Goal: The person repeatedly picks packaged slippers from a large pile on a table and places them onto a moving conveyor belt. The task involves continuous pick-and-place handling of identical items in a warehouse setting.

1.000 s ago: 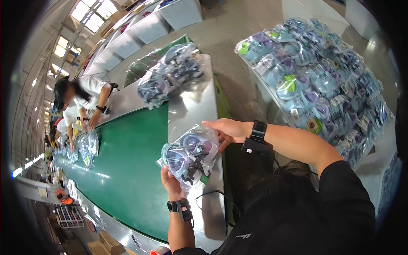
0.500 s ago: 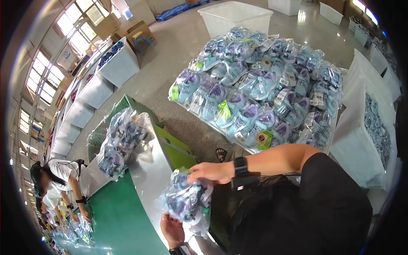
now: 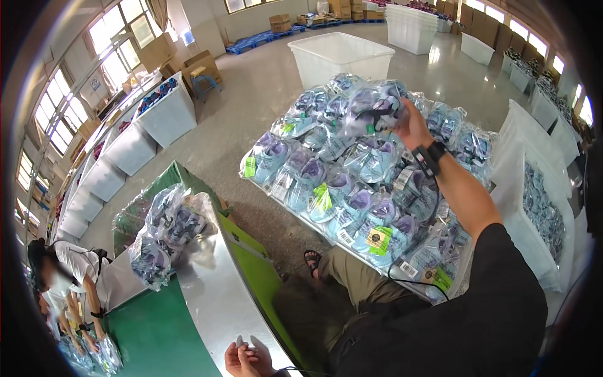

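Note:
In my right hand is a clear plastic bag of shoes, gripped at its right end and held up over the far part of a large pile. The pile consists of bagged light-blue and purple shoes, several with green or white tags, heaped on a broad pale base. My left hand is low in the view over the metal table edge, its fingers curled together; whatever they may pinch is too small to make out. Further left along that table lies a heap of bagged shoes.
A green conveyor belt runs to the left, where a co-worker handles bagged shoes. An empty white bin stands behind the pile. Another white bin, holding bagged shoes, stands at right. More bins line the left side.
My right hand has carried the bagged shoes from the table up and across to above the pile. My left hand has let go of the bag and sits lower, fingers curled.

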Available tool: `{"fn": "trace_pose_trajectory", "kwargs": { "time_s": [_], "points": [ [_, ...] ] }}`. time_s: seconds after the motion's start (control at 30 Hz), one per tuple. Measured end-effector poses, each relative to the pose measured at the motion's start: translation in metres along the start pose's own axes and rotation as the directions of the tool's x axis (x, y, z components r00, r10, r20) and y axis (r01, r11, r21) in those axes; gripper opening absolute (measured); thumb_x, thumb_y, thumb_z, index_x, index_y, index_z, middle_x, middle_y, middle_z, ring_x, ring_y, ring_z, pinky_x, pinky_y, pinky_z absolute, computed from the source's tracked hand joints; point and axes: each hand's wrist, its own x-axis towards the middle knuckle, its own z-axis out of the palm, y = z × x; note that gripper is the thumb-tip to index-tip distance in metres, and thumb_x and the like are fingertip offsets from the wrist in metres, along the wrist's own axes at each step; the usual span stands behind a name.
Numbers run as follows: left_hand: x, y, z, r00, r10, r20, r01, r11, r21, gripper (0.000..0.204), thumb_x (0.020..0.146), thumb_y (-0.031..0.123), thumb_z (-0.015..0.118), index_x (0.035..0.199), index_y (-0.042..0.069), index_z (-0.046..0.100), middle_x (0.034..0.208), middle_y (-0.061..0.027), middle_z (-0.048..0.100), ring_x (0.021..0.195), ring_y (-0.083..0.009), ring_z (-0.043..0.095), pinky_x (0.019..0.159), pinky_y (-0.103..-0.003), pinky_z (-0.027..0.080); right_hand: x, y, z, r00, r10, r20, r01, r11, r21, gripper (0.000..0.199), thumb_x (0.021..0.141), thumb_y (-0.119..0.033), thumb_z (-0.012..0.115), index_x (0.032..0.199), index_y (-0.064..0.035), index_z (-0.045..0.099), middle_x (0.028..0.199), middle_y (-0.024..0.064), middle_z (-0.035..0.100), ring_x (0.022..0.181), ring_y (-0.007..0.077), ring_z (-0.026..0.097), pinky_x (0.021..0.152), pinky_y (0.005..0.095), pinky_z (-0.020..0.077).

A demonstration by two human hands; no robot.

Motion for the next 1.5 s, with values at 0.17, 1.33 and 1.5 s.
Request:
{"fn": "trace_pose_trajectory", "kwargs": {
  "time_s": [0.17,1.33,1.5],
  "points": [
    [0.002,-0.014,-0.009,1.0,0.01,-0.006,-0.01,0.999,-0.034,0.025,0.097,0.009,0.064,0.118,-0.005,0.063,0.085,-0.0064,0.07,0.067,-0.0084,0.062,0.06,-0.02,0.05,0.049,0.034,-0.101,0.924,-0.059,-0.379,-0.233,0.698,-0.677,0.047,0.087,-0.039,0.072,0.111,-0.0011,0.059,0.093,0.0096,0.062,0.077,0.0216,0.066,0.055,0.0378,0.0576],
    [0.009,-0.026,-0.022,1.0,-0.015,-0.018,0.011,0.98,-0.198,0.026,0.099,0.005,0.059,0.123,-0.005,0.057,0.09,-0.0115,0.066,0.068,-0.0133,0.061,0.055,-0.02,0.05,-0.339,0.385,0.297,0.366,0.319,0.874,0.355,0.821,-0.448,0.019,0.087,-0.027,0.064,0.083,-0.0084,0.066,0.078,0.012,0.07,0.075,0.0329,0.066,0.069,0.0419,0.0503],
    [0.031,-0.016,-0.043,0.964,-0.212,0.162,0.238,0.958,-0.163,0.04,0.1,0.014,0.06,0.133,-0.007,0.051,0.104,-0.015,0.068,0.077,-0.0165,0.066,0.062,-0.025,0.056,-0.321,0.405,0.298,0.431,0.377,0.82,0.169,0.859,-0.484,0.023,0.091,-0.026,0.06,0.095,-0.0053,0.07,0.083,0.0169,0.07,0.077,0.0338,0.067,0.073,0.0427,0.0514]
  ]
}}
